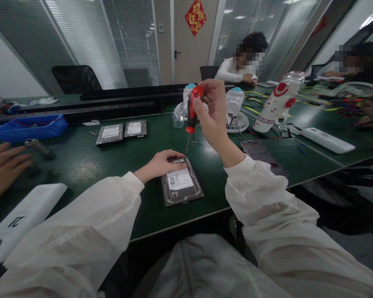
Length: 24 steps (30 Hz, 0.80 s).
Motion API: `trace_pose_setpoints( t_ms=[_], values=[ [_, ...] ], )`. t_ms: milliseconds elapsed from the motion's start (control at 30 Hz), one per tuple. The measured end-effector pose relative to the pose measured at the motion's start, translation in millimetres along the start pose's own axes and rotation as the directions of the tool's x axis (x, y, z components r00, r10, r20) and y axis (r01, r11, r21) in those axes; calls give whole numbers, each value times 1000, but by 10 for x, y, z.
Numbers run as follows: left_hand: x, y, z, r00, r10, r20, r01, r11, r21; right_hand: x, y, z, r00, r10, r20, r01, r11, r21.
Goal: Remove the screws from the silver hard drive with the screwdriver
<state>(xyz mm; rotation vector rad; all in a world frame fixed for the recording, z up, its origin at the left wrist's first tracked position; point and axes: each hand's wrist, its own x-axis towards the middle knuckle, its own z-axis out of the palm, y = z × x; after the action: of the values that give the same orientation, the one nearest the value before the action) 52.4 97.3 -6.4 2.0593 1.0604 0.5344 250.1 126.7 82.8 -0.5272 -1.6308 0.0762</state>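
A hard drive (184, 186) with a white label lies flat on the green table before me. My left hand (161, 164) grips its far left part, thumb across the label and fingers at the far edge. My right hand (214, 114) is closed around the handle of a red and black screwdriver (191, 111), held upright. The screwdriver's tip meets the drive near its far edge; whether it sits in a screw is too small to tell. Several small screws (194, 142) lie on the table just beyond the drive.
Two more hard drives (110, 133) lie back left, near a blue tray (31, 127). White fans (235, 109) and a patterned bottle (278, 103) stand at back right. A power bank (25, 223) is at left, beside another person's hand (4, 169). Other people sit across and to the right.
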Motion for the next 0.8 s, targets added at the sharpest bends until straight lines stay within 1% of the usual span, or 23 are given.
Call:
trace_pose_setpoints(
  t_ms=[67,133,333,433,500,567,700,733,800],
  values=[
    [-1,-1,-3,1000,1,2,-1,1000,0,-6,5,3,999,3,-43,-5,998,-61],
    [2,-7,-3,1000,4,2,-4,1000,-2,-12,3,2,998,1,-61,-7,995,-96],
    [9,-28,6,1000,10,1,-10,1000,-14,-4,-24,6,999,-43,-30,44,999,31],
    [7,-32,4,1000,13,3,-13,1000,-18,1,-27,11,997,-27,-76,24,999,-42],
    [8,-36,4,1000,15,0,-15,1000,-17,1,-23,3,997,-21,-74,15,997,-72],
    [12,-43,6,1000,17,-3,-17,1000,-14,2,-19,-11,999,-24,-40,22,999,-44],
    [18,-48,12,1000,17,-8,-18,1000,-7,5,-25,-14,999,-29,30,25,992,122],
    [18,-44,12,1000,19,-9,-19,1000,-5,3,-30,-9,1000,-15,24,12,991,130],
    [17,-34,11,1000,21,-8,-21,1000,-2,-4,-43,0,1000,15,-22,-13,996,92]
  ],
)
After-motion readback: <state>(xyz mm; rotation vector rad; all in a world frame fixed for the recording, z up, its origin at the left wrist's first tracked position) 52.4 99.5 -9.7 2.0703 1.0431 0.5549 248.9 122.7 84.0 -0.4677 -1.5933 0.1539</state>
